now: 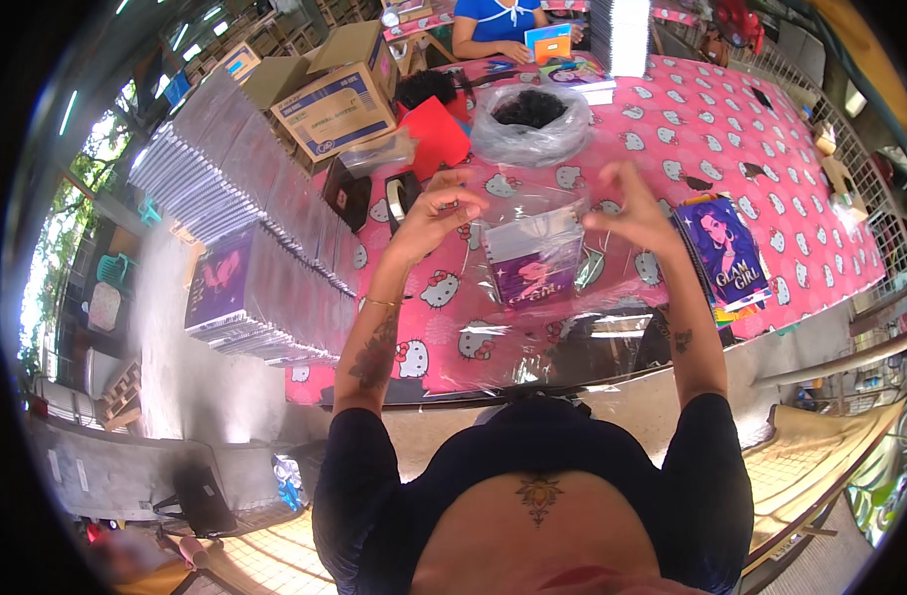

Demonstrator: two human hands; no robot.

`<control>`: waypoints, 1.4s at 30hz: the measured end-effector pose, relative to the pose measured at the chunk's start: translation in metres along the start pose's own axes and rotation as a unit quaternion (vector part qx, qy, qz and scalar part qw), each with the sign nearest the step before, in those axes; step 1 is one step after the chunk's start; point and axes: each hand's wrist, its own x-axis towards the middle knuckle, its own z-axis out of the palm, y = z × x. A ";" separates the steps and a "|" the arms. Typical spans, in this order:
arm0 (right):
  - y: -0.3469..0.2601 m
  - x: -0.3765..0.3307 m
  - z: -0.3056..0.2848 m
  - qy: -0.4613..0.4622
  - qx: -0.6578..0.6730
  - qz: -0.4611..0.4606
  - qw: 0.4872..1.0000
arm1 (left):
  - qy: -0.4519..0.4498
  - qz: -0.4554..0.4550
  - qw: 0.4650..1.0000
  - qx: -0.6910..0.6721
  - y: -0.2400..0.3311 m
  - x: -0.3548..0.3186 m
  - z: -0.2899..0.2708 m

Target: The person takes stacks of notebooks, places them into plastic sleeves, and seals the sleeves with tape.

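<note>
A purple-covered notebook (539,282) lies on the table in front of me, with a pale band across its upper part. Loose, shiny clear plastic film (612,283) spreads around it. My left hand (436,215) hovers at the notebook's upper left, fingers curved and apart from the thumb. On the other side, my right hand (634,213) is raised by the upper right corner, thumb and fingers spread and slightly blurred. I see nothing held in either hand. To the right, a spiral notebook (723,248) with a purple illustrated cover lies on a small pile.
Tall stacks of spiral notebooks (245,218) rise at the left. Behind them stands an open cardboard box (336,109). A plastic bag of black material (531,124), a red sheet (435,139) and a tape roll (404,196) sit farther back. Across the pink-covered table (810,233), a person holds a booklet.
</note>
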 end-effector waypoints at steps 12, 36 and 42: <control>0.032 -0.021 0.067 -0.130 -0.054 -0.158 0.977 | 0.142 0.031 0.924 0.355 -0.025 0.035 0.096; 0.018 -0.010 0.057 -0.063 -0.061 -0.228 0.970 | 0.042 0.109 0.940 0.319 0.021 -0.042 0.089; 0.017 0.029 0.048 -0.236 -0.052 -0.064 0.968 | -0.025 -0.116 0.942 0.315 0.023 -0.011 0.086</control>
